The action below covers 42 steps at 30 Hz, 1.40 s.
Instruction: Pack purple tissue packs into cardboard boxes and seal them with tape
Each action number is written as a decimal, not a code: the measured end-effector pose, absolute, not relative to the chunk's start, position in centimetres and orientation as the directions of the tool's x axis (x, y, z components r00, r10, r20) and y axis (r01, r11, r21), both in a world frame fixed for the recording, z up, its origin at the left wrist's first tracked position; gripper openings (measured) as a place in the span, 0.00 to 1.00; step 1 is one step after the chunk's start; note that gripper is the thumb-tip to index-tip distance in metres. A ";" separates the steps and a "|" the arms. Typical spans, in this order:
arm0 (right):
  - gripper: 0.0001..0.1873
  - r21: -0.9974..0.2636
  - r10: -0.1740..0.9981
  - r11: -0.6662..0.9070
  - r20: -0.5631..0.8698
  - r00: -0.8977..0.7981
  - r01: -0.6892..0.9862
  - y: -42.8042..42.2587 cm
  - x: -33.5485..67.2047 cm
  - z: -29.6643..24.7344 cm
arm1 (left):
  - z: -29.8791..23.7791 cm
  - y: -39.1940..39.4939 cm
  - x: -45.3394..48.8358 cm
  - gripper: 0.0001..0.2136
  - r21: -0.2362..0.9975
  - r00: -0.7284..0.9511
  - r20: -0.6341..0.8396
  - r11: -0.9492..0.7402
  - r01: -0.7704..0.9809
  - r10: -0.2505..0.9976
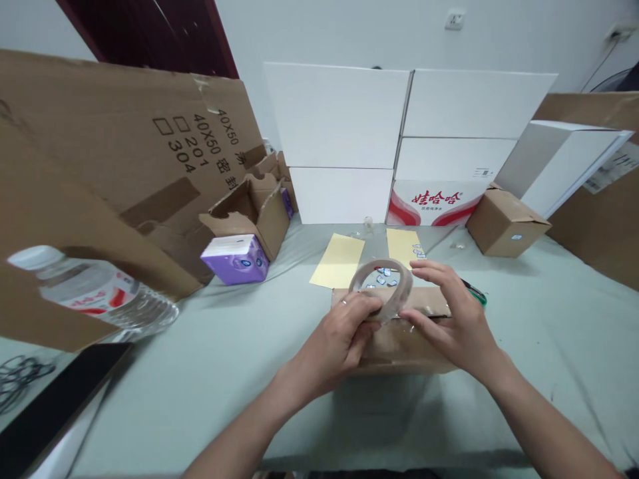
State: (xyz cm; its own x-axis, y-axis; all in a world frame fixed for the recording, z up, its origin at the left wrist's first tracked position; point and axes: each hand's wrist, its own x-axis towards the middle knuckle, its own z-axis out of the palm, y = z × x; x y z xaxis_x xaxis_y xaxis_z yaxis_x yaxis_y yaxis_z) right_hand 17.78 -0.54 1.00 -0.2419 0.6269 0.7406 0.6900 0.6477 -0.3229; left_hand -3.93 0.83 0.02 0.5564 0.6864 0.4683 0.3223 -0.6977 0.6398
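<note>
My left hand [349, 324] grips the lower left side of a roll of clear packing tape [406, 287], which stands on edge with its hole towards me. Just to the right, my right hand [456, 316] has its fingers and thumb spread apart at the roll's right side. Its thumb is close to the tape; whether it touches cannot be made out. Under both hands sits a small closed cardboard box [404, 346]. Small blue-edged stickers [384, 273] show through the roll's hole. Beyond the right hand lies a green-handled tool [476, 293], partly hidden.
Two yellow sheets [339, 259] lie behind the box. On the left are a purple tissue pack [234, 259], an open carton [257, 206] and a tilted water bottle [100, 293]. At the back right sits a brown box [506, 223], near white boxes [344, 116].
</note>
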 end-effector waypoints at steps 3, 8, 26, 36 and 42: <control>0.23 -0.348 0.633 0.658 0.737 -0.239 0.668 -0.7 17.8 1.0 | 0.0 0.9 -4.3 0.09 0.655 0.590 0.436 -0.689 0.310 0.680; 0.22 -0.419 0.659 0.644 0.729 -0.185 0.640 -1.0 17.9 1.3 | -0.3 1.0 -4.6 0.10 0.635 0.608 0.454 -0.715 0.292 0.652; 0.07 -0.247 0.497 0.699 0.843 -0.208 0.671 -0.6 17.7 2.1 | -0.4 1.0 -4.4 0.11 0.550 0.622 0.531 -0.792 0.265 0.576; 0.09 -0.129 0.334 0.621 0.936 -0.112 0.773 0.0 17.8 4.3 | 3.2 1.3 -3.0 0.13 0.928 0.345 0.088 -0.202 0.312 0.934; 0.11 -0.055 0.298 0.652 0.936 -0.189 0.756 -0.2 17.7 3.5 | 4.6 0.8 -1.8 0.18 0.880 0.431 -0.024 0.224 -0.419 0.902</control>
